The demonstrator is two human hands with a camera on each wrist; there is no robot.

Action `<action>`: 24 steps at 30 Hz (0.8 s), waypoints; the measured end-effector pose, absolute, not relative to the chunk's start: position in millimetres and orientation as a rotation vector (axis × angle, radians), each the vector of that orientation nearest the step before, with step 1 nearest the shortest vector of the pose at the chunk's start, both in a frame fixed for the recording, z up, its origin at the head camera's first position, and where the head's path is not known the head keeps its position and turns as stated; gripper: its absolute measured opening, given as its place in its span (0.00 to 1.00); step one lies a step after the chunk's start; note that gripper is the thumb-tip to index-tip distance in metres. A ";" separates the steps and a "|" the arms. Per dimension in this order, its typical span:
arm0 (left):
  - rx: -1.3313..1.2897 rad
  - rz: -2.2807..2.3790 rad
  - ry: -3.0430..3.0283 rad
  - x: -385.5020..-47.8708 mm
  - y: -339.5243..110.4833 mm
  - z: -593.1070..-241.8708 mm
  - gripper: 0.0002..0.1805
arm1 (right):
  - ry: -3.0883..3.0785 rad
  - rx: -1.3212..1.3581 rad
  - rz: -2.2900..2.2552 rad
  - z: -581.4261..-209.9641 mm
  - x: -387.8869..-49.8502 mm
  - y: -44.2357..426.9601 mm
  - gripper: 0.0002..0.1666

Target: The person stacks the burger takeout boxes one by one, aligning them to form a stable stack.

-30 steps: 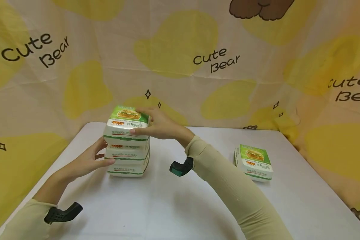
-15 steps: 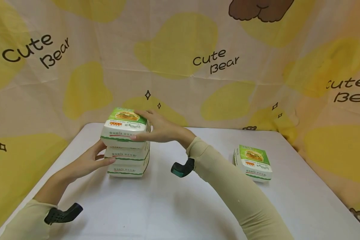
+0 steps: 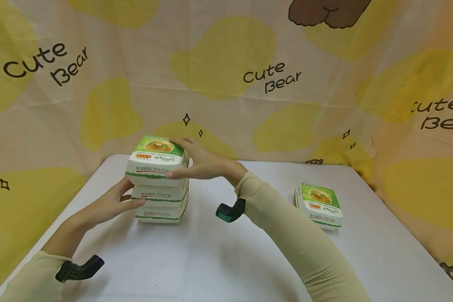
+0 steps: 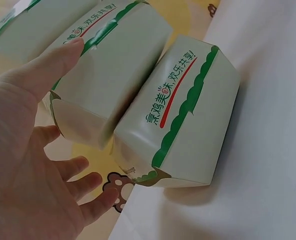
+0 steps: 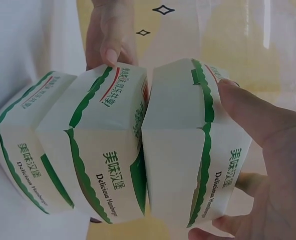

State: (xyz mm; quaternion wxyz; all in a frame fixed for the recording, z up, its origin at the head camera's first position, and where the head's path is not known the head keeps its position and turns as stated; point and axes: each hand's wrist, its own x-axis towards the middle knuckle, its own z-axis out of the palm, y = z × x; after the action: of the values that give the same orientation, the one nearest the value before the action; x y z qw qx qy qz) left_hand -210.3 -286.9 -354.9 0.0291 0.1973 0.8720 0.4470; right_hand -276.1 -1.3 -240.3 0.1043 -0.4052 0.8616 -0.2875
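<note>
Three white-and-green hamburger boxes form a stack at the left of the table. My right hand grips the top hamburger box from its right, thumb on the front face and fingers toward the back. That box sits on or just above the middle hamburger box, shifted slightly left; the right wrist view shows only a thin seam between them. My left hand holds the middle box at its left side, with the thumb on the front and the lower fingers apart from the cardboard. Underneath lies the bottom hamburger box.
Another hamburger box stands alone on the right side of the white table. Behind the table hangs a yellow patterned cloth, close to the stack's back.
The top box has come down a little and shifted left with my right hand, covering more of the middle box's upper part. My left hand stays in place.
</note>
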 end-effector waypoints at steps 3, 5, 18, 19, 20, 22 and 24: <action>0.600 1.366 2.694 -210.4 -287.5 -354.4 0.41 | 2.541 -1.186 -0.845 -239.8 -275.9 -1.4 0.58; 0.587 1.356 2.689 -210.3 -287.8 -353.8 0.42 | 2.538 -1.179 -0.845 -239.5 -275.7 -1.4 0.58; 0.575 1.335 2.706 -208.7 -288.6 -351.4 0.43 | 2.539 -1.188 -0.868 -237.6 -276.3 3.1 0.57; 0.579 1.337 2.708 -208.7 -288.7 -351.4 0.42 | 2.539 -1.182 -0.869 -237.5 -276.3 3.9 0.57; 0.582 1.339 2.709 -208.7 -289.0 -351.5 0.42 | 2.540 -1.178 -0.866 -237.4 -276.2 4.7 0.57; 0.588 1.346 2.713 -208.7 -289.3 -351.8 0.42 | 2.541 -1.174 -0.861 -237.5 -276.4 6.1 0.57; 0.594 1.351 2.713 -208.6 -289.8 -352.2 0.43 | 2.544 -1.173 -0.857 -237.8 -276.7 7.4 0.57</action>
State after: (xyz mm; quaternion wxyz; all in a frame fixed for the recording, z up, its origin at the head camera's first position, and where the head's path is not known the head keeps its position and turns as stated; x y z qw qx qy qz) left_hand -208.6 -289.8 -352.2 0.0267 0.1922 0.8782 0.4372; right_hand -276.7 7.4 -237.8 0.1059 -0.3983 0.8634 -0.2908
